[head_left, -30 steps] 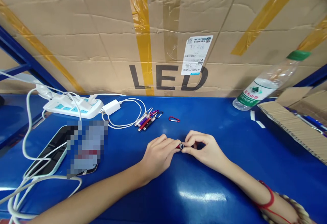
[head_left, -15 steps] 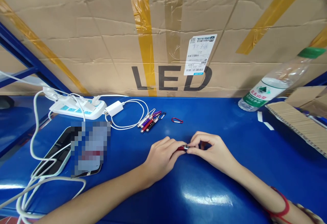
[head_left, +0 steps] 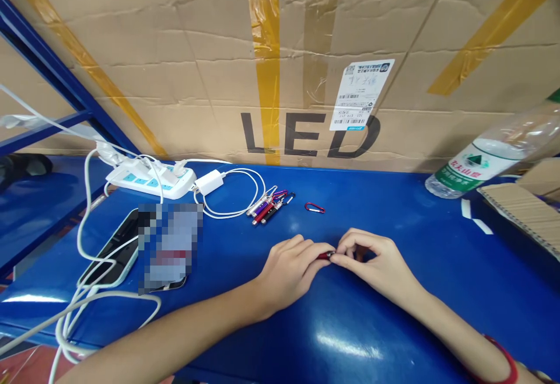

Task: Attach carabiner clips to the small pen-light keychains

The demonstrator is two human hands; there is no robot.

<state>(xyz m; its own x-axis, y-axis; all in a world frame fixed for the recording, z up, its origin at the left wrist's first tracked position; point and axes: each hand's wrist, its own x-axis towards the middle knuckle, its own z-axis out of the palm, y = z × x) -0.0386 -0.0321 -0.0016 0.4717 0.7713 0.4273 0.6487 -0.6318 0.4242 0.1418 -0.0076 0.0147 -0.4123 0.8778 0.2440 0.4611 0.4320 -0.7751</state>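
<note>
My left hand (head_left: 292, 270) and my right hand (head_left: 375, 262) meet at the middle of the blue table (head_left: 394, 220). Together they pinch a small red keychain flashlight (head_left: 326, 255), the left fingers closed on its body, the right fingertips closed on its metal end. A loose red carabiner clip (head_left: 315, 207) lies just behind the hands. Left of the clip lies a little pile of several more keychain flashlights (head_left: 270, 205) in red, purple and silver.
A white power strip (head_left: 151, 177) with a charger (head_left: 210, 181) and looping white cables sits at back left, phones (head_left: 114, 251) in front of it. A big "LED" cardboard box (head_left: 306, 69) walls the back. A water bottle (head_left: 490, 159) and corrugated cardboard (head_left: 525, 212) lie at right.
Both hands stay joined on the small flashlight with only slight finger movement. The camera has turned a little to the left, so everything sits further right in the picture.
</note>
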